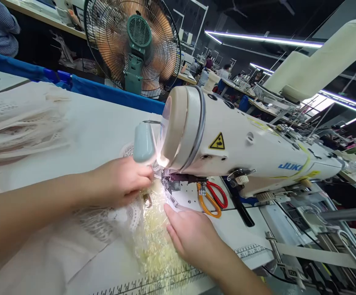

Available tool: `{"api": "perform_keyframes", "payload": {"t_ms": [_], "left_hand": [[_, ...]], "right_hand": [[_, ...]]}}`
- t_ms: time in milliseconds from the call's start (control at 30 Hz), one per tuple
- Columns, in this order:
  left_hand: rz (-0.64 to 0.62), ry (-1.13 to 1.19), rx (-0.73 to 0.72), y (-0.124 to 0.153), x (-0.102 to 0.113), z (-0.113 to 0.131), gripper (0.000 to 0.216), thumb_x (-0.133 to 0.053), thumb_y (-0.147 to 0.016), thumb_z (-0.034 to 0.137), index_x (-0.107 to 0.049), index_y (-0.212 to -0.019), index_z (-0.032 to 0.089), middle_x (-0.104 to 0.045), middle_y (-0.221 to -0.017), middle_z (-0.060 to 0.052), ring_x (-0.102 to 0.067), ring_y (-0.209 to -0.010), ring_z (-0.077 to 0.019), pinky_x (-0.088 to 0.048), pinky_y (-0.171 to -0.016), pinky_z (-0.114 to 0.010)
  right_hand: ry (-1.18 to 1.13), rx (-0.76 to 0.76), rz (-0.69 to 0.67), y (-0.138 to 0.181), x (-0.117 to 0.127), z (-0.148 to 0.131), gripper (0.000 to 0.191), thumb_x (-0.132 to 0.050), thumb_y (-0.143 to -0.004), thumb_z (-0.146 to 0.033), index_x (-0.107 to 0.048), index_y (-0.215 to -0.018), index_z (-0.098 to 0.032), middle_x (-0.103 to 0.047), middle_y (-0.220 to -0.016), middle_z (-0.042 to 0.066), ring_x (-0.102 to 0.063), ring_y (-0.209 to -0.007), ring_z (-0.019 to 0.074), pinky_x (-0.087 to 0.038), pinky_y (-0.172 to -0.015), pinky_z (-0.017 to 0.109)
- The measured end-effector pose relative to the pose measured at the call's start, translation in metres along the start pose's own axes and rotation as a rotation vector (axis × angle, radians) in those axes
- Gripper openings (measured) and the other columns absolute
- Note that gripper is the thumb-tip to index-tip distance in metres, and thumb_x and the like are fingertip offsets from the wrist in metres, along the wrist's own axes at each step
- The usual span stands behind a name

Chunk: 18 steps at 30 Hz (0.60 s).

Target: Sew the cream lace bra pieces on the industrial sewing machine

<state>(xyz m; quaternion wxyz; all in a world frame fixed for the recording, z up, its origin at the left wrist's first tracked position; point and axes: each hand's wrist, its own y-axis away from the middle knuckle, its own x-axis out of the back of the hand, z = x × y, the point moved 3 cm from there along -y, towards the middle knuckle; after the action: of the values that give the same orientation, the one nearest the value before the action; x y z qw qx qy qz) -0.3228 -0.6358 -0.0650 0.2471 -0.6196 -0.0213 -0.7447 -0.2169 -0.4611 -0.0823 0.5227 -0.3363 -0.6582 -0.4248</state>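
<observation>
My left hand (121,180) rests on white lace fabric (119,215) just left of the needle, fingers curled and pressed down on the cloth. To the right of the seam, my right hand (190,233) lies flat with fingers stretched toward the presser foot (168,186). A sheer yellowish fabric (153,241) runs between both hands, under the head of the white sewing machine (242,151). The machine's lamp (162,159) glares on the needle area.
Orange-and-red scissors (213,198) lie on the machine bed behind the needle. A stack of cream lace pieces (21,123) sits far left. A standing fan (133,45) is beyond the table's blue edge (104,92). A printed ruler (165,280) runs along the near edge.
</observation>
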Motion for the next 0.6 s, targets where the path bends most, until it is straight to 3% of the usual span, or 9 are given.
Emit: {"api": "perform_keyframes", "payload": {"t_ms": [67,133,200,267,300,367,467,533,600], "left_hand": [[-0.140,-0.001,-0.096,0.005,0.002,0.015,0.025,-0.048,-0.074,0.012,-0.067,-0.086,0.023,-0.066,-0.085,-0.006,-0.056,-0.080,-0.0224,-0.044,-0.074,-0.036],[-0.241,-0.030,-0.083,0.007,0.001,0.022,0.019,-0.052,-0.071,0.011,-0.065,-0.080,0.021,-0.064,-0.079,-0.005,-0.055,-0.078,-0.0227,-0.043,-0.075,-0.037],[-0.272,-0.020,-0.034,0.007,0.000,0.022,0.014,-0.049,-0.075,0.011,-0.059,-0.068,0.020,-0.061,-0.072,-0.005,-0.054,-0.073,-0.0207,-0.042,-0.074,-0.036],[-0.233,0.118,0.030,0.005,0.004,0.018,0.019,-0.045,-0.081,0.017,-0.054,-0.065,0.019,-0.058,-0.071,-0.004,-0.051,-0.069,-0.0182,-0.042,-0.068,-0.032],[-0.196,0.225,0.073,0.005,0.007,0.016,0.019,-0.044,-0.083,0.021,-0.053,-0.067,0.019,-0.057,-0.071,-0.003,-0.050,-0.068,-0.0169,-0.041,-0.064,-0.029],[-0.116,0.438,0.181,0.003,0.014,0.010,0.019,-0.045,-0.084,0.029,-0.050,-0.068,0.019,-0.053,-0.069,-0.001,-0.046,-0.062,-0.0137,-0.037,-0.056,-0.025],[-0.002,0.664,0.367,0.002,0.016,0.005,0.022,-0.049,-0.081,0.034,-0.042,-0.066,0.020,-0.038,-0.057,0.005,-0.032,-0.050,-0.0090,-0.027,-0.047,-0.021],[0.080,0.756,0.470,0.001,0.012,0.003,0.024,-0.051,-0.080,0.035,-0.037,-0.067,0.020,-0.031,-0.054,0.008,-0.025,-0.048,-0.0078,-0.022,-0.045,-0.021],[0.168,0.798,0.527,0.001,0.005,0.003,0.025,-0.051,-0.079,0.037,-0.035,-0.068,0.021,-0.032,-0.054,0.008,-0.026,-0.048,-0.0081,-0.022,-0.045,-0.020]], "right_hand": [[-0.021,0.018,0.077,0.006,0.000,0.000,0.046,-0.037,-0.091,-0.026,-0.048,-0.135,-0.014,-0.069,-0.083,0.008,-0.062,-0.073,0.0241,-0.039,-0.058,0.034],[-0.078,0.015,0.196,0.014,0.001,-0.002,0.037,-0.037,-0.090,-0.023,-0.060,-0.119,-0.015,-0.067,-0.078,0.007,-0.061,-0.070,0.0227,-0.039,-0.058,0.032],[-0.187,-0.009,0.353,0.024,0.001,-0.007,0.029,-0.036,-0.090,-0.021,-0.065,-0.092,-0.016,-0.064,-0.073,0.005,-0.058,-0.067,0.0197,-0.039,-0.057,0.030],[-0.334,-0.028,0.512,0.034,0.001,-0.015,0.028,-0.036,-0.090,-0.020,-0.058,-0.074,-0.017,-0.060,-0.069,0.004,-0.055,-0.064,0.0168,-0.040,-0.057,0.027],[-0.410,-0.026,0.576,0.037,-0.001,-0.020,0.026,-0.037,-0.091,-0.020,-0.057,-0.076,-0.017,-0.060,-0.071,0.004,-0.056,-0.066,0.0162,-0.042,-0.058,0.027],[-0.522,0.022,0.636,0.041,-0.005,-0.035,0.022,-0.040,-0.091,-0.022,-0.060,-0.097,-0.015,-0.063,-0.088,0.008,-0.059,-0.080,0.0173,-0.048,-0.067,0.027],[-0.593,0.156,0.590,0.033,-0.013,-0.060,0.048,-0.047,-0.090,-0.030,-0.045,-0.135,-0.014,-0.060,-0.115,0.014,-0.058,-0.102,0.0216,-0.051,-0.083,0.034],[-0.629,0.181,0.517,0.022,-0.017,-0.072,0.056,-0.050,-0.087,-0.035,-0.043,-0.138,-0.012,-0.061,-0.115,0.016,-0.058,-0.102,0.0250,-0.051,-0.084,0.038],[-0.701,0.135,0.454,0.009,-0.018,-0.076,0.053,-0.052,-0.085,-0.036,-0.053,-0.129,-0.007,-0.065,-0.104,0.016,-0.061,-0.093,0.0258,-0.052,-0.079,0.038]]}}
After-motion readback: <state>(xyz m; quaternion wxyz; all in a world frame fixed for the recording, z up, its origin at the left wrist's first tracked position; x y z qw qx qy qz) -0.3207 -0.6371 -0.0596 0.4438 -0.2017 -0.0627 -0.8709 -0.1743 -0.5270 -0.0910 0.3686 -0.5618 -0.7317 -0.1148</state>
